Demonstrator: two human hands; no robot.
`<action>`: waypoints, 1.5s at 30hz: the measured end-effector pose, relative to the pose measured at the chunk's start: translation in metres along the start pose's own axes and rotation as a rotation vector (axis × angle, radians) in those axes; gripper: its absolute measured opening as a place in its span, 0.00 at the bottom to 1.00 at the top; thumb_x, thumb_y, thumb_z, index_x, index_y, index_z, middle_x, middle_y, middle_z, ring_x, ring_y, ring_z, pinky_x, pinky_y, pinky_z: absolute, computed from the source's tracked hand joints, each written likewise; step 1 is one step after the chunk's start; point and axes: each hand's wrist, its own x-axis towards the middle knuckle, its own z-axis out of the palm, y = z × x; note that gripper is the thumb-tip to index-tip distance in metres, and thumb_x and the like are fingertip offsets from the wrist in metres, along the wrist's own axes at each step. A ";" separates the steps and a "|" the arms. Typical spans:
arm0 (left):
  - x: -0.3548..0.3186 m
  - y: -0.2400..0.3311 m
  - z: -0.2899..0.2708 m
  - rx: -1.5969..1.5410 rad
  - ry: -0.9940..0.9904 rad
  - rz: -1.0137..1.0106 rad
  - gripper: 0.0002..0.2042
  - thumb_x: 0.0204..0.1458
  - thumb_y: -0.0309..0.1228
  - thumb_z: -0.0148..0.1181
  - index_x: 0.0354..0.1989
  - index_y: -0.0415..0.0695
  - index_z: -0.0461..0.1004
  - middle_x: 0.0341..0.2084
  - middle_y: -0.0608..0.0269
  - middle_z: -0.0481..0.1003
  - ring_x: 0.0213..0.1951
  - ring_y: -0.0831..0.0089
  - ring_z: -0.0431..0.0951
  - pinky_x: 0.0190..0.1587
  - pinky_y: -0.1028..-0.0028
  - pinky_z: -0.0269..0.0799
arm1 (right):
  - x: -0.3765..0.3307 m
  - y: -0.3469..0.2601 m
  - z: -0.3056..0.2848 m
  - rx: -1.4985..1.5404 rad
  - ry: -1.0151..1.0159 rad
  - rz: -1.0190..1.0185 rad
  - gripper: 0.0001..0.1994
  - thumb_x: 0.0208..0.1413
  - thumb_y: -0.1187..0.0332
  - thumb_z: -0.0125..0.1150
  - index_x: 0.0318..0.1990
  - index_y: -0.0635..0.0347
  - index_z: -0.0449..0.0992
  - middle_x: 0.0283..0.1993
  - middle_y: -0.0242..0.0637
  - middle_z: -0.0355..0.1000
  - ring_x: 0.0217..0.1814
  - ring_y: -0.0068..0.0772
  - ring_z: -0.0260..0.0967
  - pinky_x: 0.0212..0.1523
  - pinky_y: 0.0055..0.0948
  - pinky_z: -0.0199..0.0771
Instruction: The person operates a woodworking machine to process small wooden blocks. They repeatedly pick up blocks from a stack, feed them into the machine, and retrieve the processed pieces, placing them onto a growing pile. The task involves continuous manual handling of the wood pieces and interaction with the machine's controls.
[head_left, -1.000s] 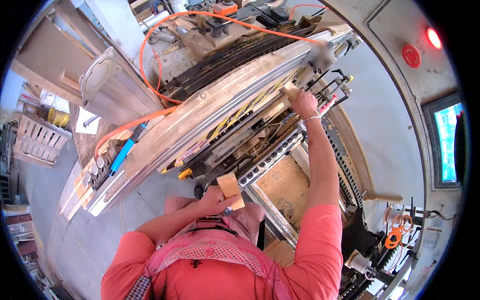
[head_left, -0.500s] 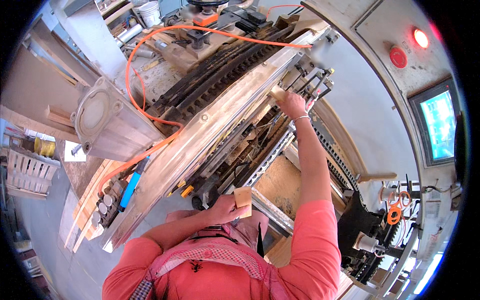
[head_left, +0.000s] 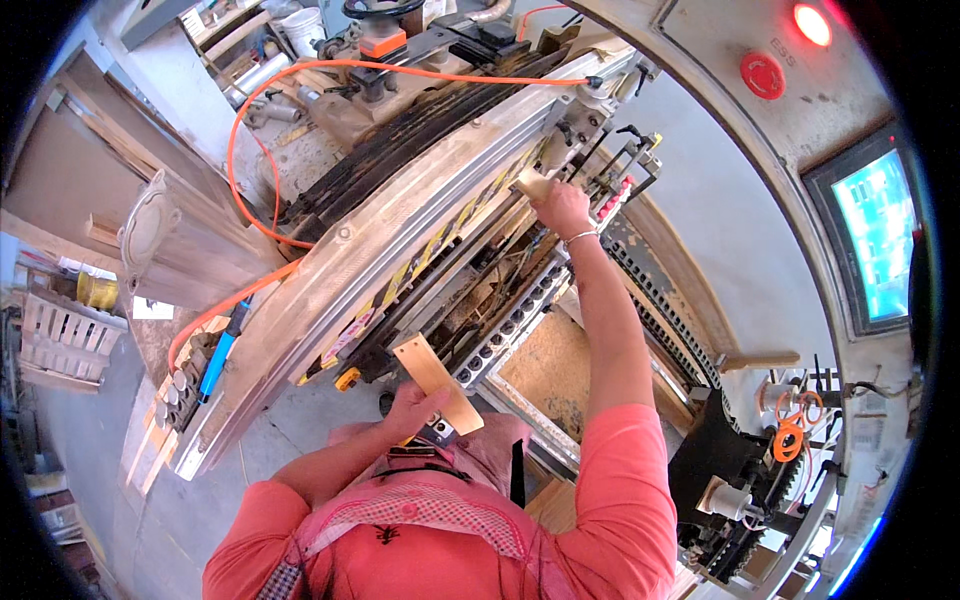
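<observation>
In my left hand [head_left: 412, 408], close to my body, is a flat pale wooden board [head_left: 440, 383] with small holes near its far end. The fingers are closed on its side edge. My right arm reaches far forward over the machine. There my right hand [head_left: 564, 210] grips a small pale wooden piece [head_left: 533, 184], whose left end sticks out past the fingers. Most of that piece is hidden by the hand. Beneath it run the machine's long rails [head_left: 440, 270], beside a strip with round holes [head_left: 515, 322].
An orange air hose [head_left: 240, 130] loops over the machine's far side. On the right stands a control panel with a lit screen [head_left: 873, 232], a red stop button [head_left: 763, 75] and a glowing red lamp [head_left: 812, 25]. A blue air gun-like tool [head_left: 222, 362] lies at left.
The board in my left hand has turned, so its broad face and full length now show. The view has shifted slightly; my right hand still holds its wooden piece over the machine.
</observation>
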 end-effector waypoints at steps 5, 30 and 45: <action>-0.001 0.003 0.004 0.024 0.030 -0.007 0.08 0.52 0.29 0.54 0.37 0.38 0.72 0.31 0.67 0.74 0.33 0.79 0.72 0.36 0.76 0.69 | 0.000 0.001 -0.003 0.002 -0.024 0.000 0.19 0.42 0.53 0.62 0.31 0.61 0.76 0.32 0.45 0.74 0.36 0.43 0.73 0.37 0.37 0.73; 0.030 0.022 0.011 0.625 -0.468 0.453 0.13 0.45 0.39 0.58 0.31 0.41 0.72 0.31 0.52 0.71 0.37 0.53 0.70 0.40 0.62 0.65 | 0.002 0.007 0.003 -0.023 -0.012 -0.051 0.21 0.42 0.52 0.62 0.32 0.64 0.71 0.29 0.45 0.74 0.34 0.43 0.73 0.34 0.37 0.72; 0.029 0.018 0.008 0.669 -0.452 0.426 0.14 0.44 0.38 0.60 0.34 0.41 0.73 0.33 0.52 0.73 0.38 0.54 0.72 0.41 0.63 0.67 | -0.003 0.002 -0.001 0.028 0.020 -0.056 0.18 0.39 0.54 0.64 0.30 0.61 0.75 0.30 0.44 0.74 0.36 0.42 0.73 0.36 0.36 0.73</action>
